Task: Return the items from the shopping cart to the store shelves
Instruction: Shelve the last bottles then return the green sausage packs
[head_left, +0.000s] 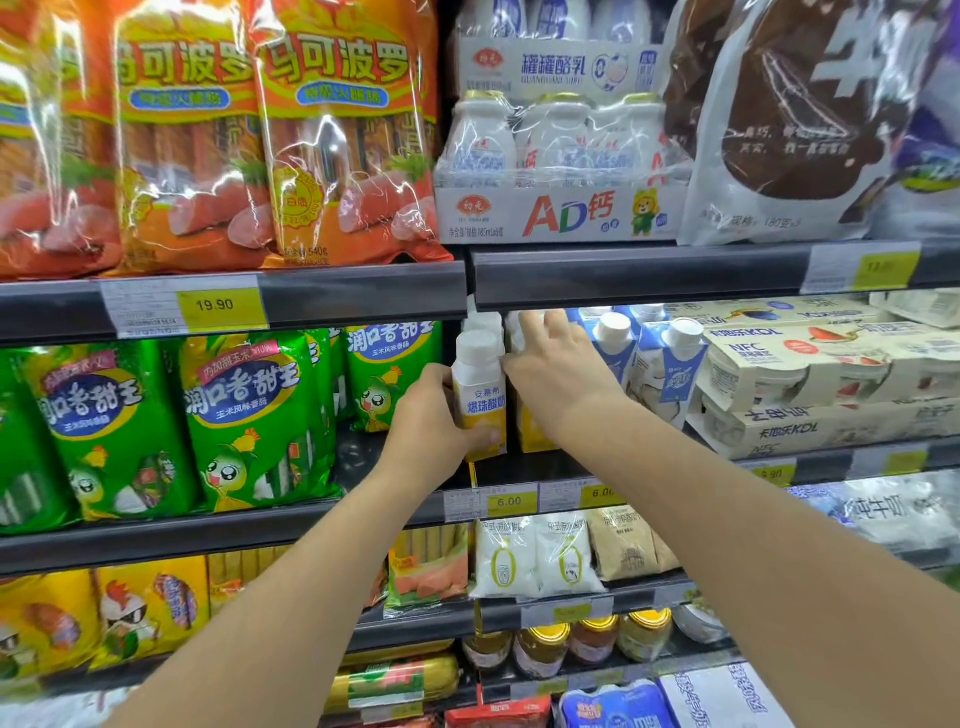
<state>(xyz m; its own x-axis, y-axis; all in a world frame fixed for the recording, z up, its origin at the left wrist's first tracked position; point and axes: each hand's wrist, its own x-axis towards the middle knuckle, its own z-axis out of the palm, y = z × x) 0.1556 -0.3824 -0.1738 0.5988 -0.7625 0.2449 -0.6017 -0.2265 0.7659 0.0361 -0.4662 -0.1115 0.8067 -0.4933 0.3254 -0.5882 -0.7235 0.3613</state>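
A person's left hand (426, 415) is gripping a yellow-and-white yogurt drink carton (479, 400) by its lower body, holding it upright at the front edge of the middle shelf (524, 470), just above a yellow 6.00 price tag (509, 502). The right hand (556, 364) is reaching in beside it, fingers loosely curved over the tops of matching cartons (530, 431) standing behind; what it is holding, if anything, cannot be told. Blue-and-white cartons (670, 364) are standing just to the right, and green sausage packs (249, 421) are filling the shelf to the left.
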